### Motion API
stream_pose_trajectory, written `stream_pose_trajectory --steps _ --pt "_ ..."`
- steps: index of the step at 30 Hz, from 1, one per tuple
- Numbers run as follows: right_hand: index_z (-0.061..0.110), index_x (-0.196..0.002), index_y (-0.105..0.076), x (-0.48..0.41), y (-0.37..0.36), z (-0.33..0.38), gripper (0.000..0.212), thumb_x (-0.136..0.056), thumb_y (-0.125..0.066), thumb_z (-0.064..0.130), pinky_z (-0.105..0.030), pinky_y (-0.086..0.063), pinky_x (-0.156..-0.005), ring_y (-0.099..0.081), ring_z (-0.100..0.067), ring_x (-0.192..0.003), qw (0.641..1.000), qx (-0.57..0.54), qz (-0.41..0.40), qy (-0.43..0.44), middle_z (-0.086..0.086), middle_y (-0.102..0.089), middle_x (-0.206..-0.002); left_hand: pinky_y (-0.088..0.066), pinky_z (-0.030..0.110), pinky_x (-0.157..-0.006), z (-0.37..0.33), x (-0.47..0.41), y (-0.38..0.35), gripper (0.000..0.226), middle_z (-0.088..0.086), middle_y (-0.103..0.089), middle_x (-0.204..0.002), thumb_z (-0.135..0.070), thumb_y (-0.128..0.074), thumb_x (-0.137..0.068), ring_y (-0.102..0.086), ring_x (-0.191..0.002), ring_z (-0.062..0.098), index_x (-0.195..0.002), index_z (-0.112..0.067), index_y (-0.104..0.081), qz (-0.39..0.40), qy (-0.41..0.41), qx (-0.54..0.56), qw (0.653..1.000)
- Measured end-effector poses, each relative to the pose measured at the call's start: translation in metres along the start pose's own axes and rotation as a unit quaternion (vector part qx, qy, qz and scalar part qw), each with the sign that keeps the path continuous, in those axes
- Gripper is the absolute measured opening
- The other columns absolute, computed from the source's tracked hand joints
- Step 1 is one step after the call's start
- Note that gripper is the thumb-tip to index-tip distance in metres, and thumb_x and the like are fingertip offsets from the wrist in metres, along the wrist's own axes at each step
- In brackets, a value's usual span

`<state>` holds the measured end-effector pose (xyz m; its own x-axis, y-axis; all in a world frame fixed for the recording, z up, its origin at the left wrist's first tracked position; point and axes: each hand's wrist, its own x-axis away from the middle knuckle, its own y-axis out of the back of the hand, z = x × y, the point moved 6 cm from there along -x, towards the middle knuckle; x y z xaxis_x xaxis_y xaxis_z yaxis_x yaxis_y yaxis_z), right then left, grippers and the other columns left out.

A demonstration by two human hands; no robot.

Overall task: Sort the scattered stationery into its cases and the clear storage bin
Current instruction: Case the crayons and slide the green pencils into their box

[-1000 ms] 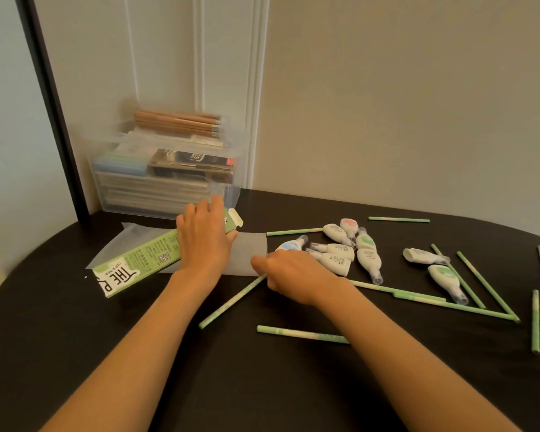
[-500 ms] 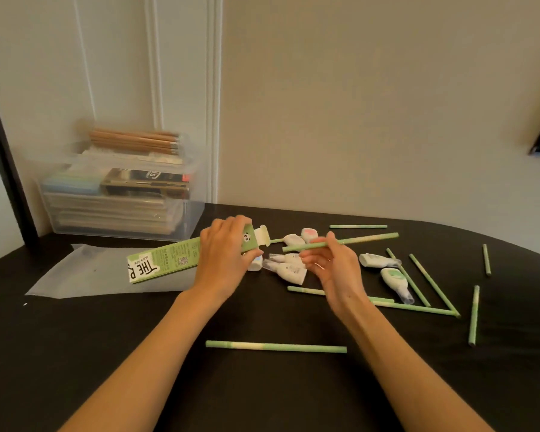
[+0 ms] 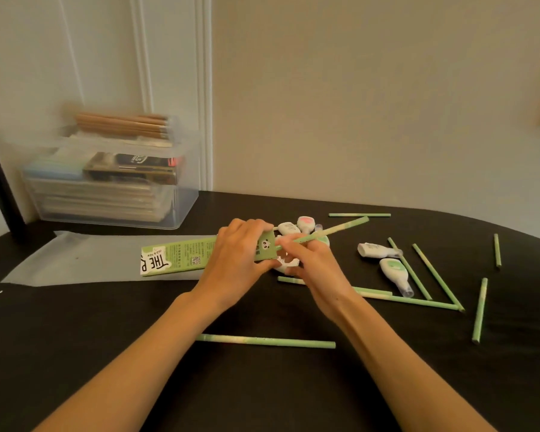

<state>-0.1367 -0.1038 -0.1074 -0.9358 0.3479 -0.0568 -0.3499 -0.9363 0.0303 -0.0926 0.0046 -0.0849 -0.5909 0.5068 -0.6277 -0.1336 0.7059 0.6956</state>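
My left hand [image 3: 234, 258] grips the open right end of a long green pencil box [image 3: 181, 255] held just above the black table [image 3: 106, 353]. My right hand [image 3: 312, 266] pinches a green pencil [image 3: 334, 229] whose near tip sits at the box's mouth, the rest slanting up to the right. Several more green pencils lie loose on the table, one in front of my arms [image 3: 265, 341] and others at the right [image 3: 434, 275]. White correction tapes [image 3: 393, 271] lie scattered behind and right of my hands. The clear storage bin [image 3: 106, 182] stands at the back left.
A translucent plastic sleeve [image 3: 75, 260] lies flat under the box's left end. The bin holds stacked cases, with brown pencils on its top. A dark post runs up the left edge. The table's curved edge falls away at the far right.
My right hand has brought the green pencil down and left, so its tip now meets the box's open end. My left hand still holds the box, shifted slightly right.
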Motion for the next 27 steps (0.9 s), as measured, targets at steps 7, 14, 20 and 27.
stream_pose_trajectory --steps 7,14,20,27 --pt "0.017 -0.106 -0.051 0.000 0.041 -0.004 0.011 -0.096 -0.048 0.018 -0.020 -0.051 -0.052 -0.060 -0.013 -0.067 0.962 -0.139 -0.235 -0.012 -0.007 -0.059 -0.088 -0.024 0.018 -0.082 0.017 0.004 0.005 0.053 0.000 -0.057 -0.115 -0.032 -0.074 -0.075 -0.044 -0.106 0.014 -0.121 -0.015 -0.053 -0.015 0.033 -0.020 0.999" --pt "0.016 -0.104 -0.060 0.006 -0.005 -0.007 0.020 -0.099 -0.041 0.021 -0.022 -0.055 -0.076 -0.065 -0.006 -0.081 0.998 -0.011 -0.030 -0.055 0.003 -0.064 -0.091 -0.028 0.024 -0.082 0.010 0.007 0.001 0.050 0.005 -0.059 -0.110 -0.026 -0.076 -0.074 -0.049 -0.103 0.021 -0.118 -0.011 -0.055 -0.015 0.004 -0.042 0.999" --pt "0.009 -0.106 -0.064 0.006 0.018 -0.002 0.022 -0.095 -0.048 0.019 -0.021 -0.052 -0.069 -0.061 -0.011 -0.085 0.997 -0.002 -0.054 -0.060 -0.005 -0.068 -0.097 -0.030 0.028 -0.087 0.024 0.011 0.009 0.049 0.005 -0.056 -0.113 -0.029 -0.071 -0.079 -0.045 -0.105 0.021 -0.121 -0.012 -0.051 -0.030 0.058 -0.086 0.994" --pt "0.024 -0.087 -0.067 0.042 -0.008 -0.015 0.015 -0.076 -0.075 0.029 -0.013 -0.037 -0.060 -0.047 0.003 -0.065 0.877 0.372 0.304 -0.023 0.008 -0.059 -0.082 -0.028 0.028 -0.089 0.030 0.011 0.009 0.048 0.004 -0.055 -0.117 -0.032 -0.068 -0.082 -0.044 -0.107 0.020 -0.122 -0.014 -0.049 -0.022 0.080 -0.090 0.992"
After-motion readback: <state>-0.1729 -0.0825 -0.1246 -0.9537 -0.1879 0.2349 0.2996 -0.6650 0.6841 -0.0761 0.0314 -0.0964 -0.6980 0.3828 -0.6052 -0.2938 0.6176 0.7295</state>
